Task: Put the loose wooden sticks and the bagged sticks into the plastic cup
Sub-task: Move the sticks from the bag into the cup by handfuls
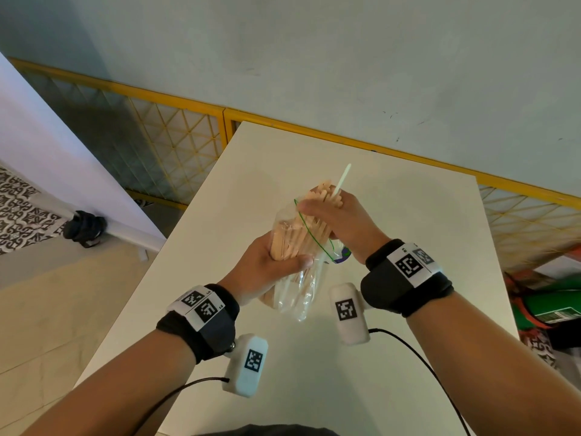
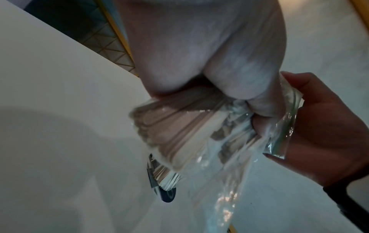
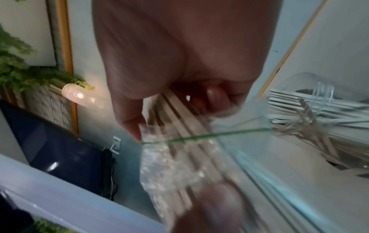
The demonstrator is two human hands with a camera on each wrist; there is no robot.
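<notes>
Your left hand grips the clear bag of wooden sticks mid-length, above the bench. Your right hand clasps the stick ends protruding above the bag's green-lined mouth. Expect slippery film and light, stiff sticks; grip the bundle itself, not loose film. The plastic cup, right of the bag, already holds sticks.

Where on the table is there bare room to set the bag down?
The white table is bare beyond the hands toward the far edge, and along its right side. It is crowded mid-table, where the left hand and right hand hold the bag of sticks.
</notes>
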